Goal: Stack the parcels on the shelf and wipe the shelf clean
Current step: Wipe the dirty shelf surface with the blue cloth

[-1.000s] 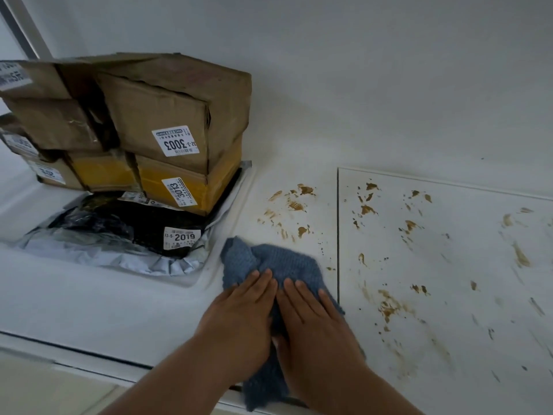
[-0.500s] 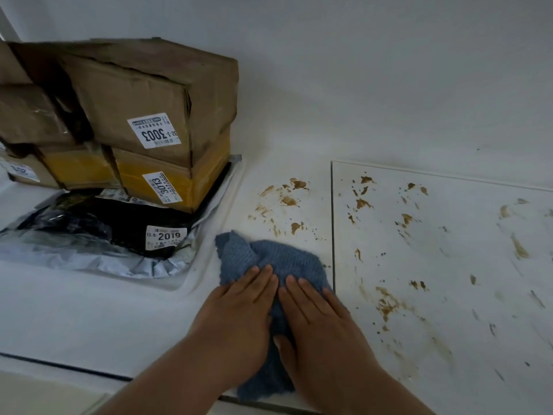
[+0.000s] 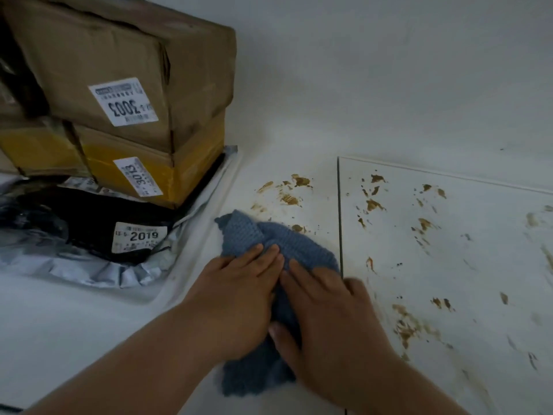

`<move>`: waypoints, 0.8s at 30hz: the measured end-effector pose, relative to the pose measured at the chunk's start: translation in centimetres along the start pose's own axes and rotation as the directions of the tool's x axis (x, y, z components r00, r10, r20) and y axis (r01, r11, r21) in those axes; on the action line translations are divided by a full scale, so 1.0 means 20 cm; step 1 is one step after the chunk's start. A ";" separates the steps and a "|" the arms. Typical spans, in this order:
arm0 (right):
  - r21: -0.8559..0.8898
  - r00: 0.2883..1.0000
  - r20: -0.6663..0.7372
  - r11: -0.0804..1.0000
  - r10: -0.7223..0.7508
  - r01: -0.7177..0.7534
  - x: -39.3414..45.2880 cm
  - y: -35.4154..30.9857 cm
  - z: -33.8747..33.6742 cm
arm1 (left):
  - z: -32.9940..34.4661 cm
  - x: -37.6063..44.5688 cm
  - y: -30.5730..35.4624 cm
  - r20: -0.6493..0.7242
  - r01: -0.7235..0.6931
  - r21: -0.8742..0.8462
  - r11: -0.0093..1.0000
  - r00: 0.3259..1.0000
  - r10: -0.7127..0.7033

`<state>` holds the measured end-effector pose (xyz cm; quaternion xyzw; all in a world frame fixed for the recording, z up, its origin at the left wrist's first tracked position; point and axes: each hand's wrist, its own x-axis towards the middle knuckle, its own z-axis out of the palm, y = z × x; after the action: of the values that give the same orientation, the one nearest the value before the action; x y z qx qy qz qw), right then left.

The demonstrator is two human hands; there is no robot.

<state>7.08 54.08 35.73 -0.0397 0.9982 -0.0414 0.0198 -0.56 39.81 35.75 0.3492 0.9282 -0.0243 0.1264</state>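
Note:
A blue knitted cloth (image 3: pixel 278 235) lies on the white shelf (image 3: pixel 89 330). My left hand (image 3: pixel 236 292) and my right hand (image 3: pixel 326 319) press flat on it side by side, fingers straight. Brown smears (image 3: pixel 288 190) mark the shelf just beyond the cloth, and more smears (image 3: pixel 407 322) spread over the right panel. To the left stand the stacked parcels: a brown carton (image 3: pixel 125 73) labelled 3003 on a yellow-taped carton (image 3: pixel 149 172) labelled 3013, both on a black and grey plastic mailer (image 3: pixel 89 235) labelled 2019.
The shelf's white back wall (image 3: pixel 389 70) rises behind the smears. A dark seam (image 3: pixel 339 211) splits the shelf into two panels. More cartons (image 3: pixel 27 145) sit at the far left behind the stack. The shelf's front edge (image 3: pixel 12 407) runs at the bottom left.
Both hands and the cloth have slid a little forward toward the smears. The camera has moved closer and to the right, so the parcels look bigger and shifted left.

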 end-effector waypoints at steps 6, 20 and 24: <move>-0.018 0.995 0.058 0.996 0.084 -0.084 0.43 0.12 0.02 | -0.13 0.39 -0.12 0.093 0.116 0.006 0.993 0.989 -0.116; -0.042 0.996 0.064 0.997 0.061 -0.059 0.38 0.12 0.01 | -0.11 0.35 -0.10 0.095 0.063 0.045 0.997 0.993 -0.067; -0.011 0.999 0.040 1.000 -0.017 0.017 0.26 0.05 0.07 | -0.08 0.30 -0.10 -0.033 0.026 0.149 0.988 0.999 -0.021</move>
<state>1.85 54.60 34.09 -0.0492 0.9974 -0.0349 0.0393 -6.59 42.43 35.66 0.3471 0.9296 -0.0901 0.0852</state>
